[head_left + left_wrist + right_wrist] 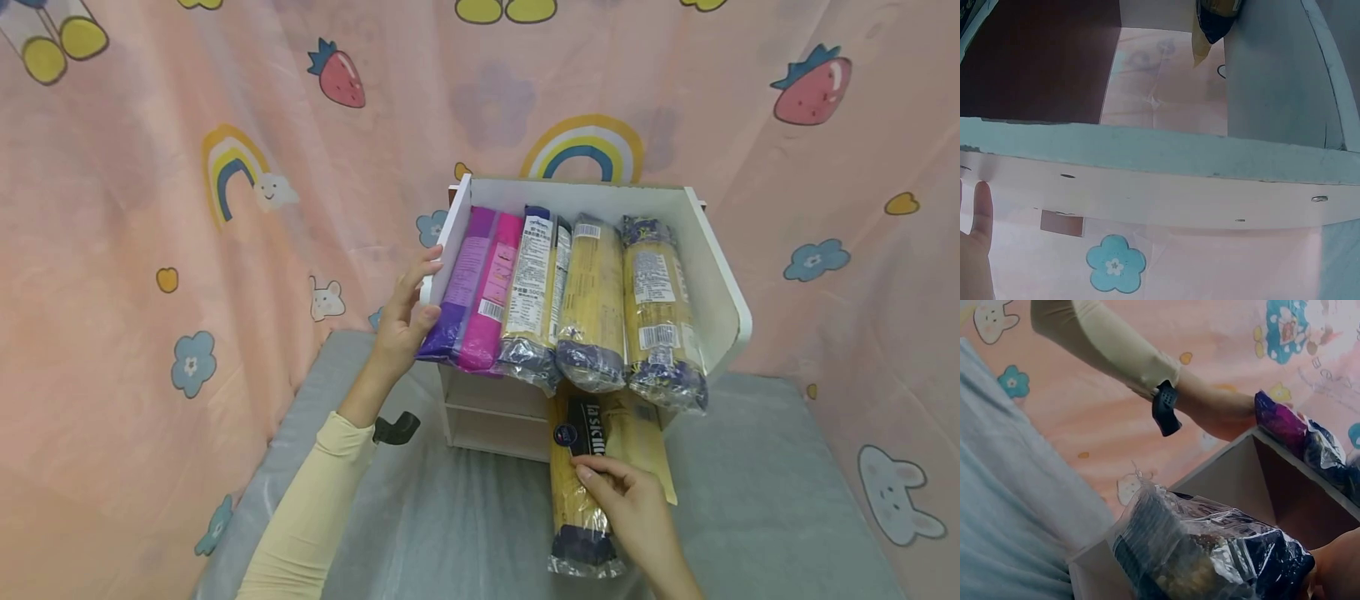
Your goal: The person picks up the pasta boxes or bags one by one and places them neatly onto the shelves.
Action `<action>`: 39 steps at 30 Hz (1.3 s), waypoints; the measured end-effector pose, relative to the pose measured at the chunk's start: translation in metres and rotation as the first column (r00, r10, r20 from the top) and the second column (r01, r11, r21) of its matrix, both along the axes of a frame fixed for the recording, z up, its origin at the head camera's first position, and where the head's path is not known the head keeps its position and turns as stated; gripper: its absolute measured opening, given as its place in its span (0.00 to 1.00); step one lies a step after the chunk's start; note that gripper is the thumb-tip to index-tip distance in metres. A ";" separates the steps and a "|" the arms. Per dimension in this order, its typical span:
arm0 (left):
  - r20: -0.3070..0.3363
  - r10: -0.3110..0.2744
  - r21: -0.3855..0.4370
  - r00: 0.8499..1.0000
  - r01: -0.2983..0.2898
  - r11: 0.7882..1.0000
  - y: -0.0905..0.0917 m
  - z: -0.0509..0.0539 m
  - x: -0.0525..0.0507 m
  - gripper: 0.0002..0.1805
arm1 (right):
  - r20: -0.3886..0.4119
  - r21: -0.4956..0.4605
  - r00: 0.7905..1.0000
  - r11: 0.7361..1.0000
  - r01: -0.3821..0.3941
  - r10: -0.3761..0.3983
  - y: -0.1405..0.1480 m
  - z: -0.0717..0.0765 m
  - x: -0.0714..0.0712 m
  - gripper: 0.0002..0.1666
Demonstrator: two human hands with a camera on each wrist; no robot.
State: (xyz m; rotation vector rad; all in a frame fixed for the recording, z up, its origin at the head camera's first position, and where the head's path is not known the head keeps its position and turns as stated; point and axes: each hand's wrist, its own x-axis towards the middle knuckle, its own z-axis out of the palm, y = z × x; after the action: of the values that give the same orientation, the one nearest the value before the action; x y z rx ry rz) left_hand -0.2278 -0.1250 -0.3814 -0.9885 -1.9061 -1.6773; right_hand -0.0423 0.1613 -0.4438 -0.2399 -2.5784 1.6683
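Note:
My right hand [633, 504] pinches a spaghetti packet [568, 500] with a black label, upright before the lower part of a white shelf unit [498, 427]. The packet's crinkled clear end [1166, 550] fills the lower right wrist view. Beside it, another yellowish pack [645, 437] shows partly at the lower compartment. My left hand [401, 329] rests against the unit's left side panel, fingers extended, near a purple and pink packet [480, 287]. One straight finger [983, 209] shows against the panel in the left wrist view.
Three more pasta packets lie side by side in the top tray: one white-labelled [531, 275], one plain yellow [592, 308], one dark-ended [660, 304]. A grey cloth [772, 492] covers the surface. Behind hangs a pink patterned curtain [405, 100]. A black device [397, 428] is at my left wrist.

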 end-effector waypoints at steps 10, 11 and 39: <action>0.018 -0.018 0.003 1.000 0.018 1.000 -0.001 0.000 0.002 0.26 | 0.026 0.002 0.998 0.998 0.062 -0.062 -0.001 0.001 -0.006 0.13; 0.021 -0.022 0.006 1.000 0.022 1.000 -0.001 0.000 0.002 0.26 | 0.028 0.001 0.998 0.998 0.064 -0.064 -0.001 0.001 -0.006 0.13; 0.017 -0.019 0.010 1.000 0.019 1.000 -0.001 0.001 0.002 0.27 | -0.175 0.248 0.978 0.966 -0.071 0.117 -0.002 -0.011 0.012 0.48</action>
State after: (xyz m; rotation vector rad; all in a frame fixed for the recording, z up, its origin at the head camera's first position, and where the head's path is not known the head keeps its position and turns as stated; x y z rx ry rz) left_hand -0.2257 -0.1259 -0.3800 -0.9944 -1.9039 -1.7090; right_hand -0.0305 0.1597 -0.4548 0.0531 -2.6483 1.3109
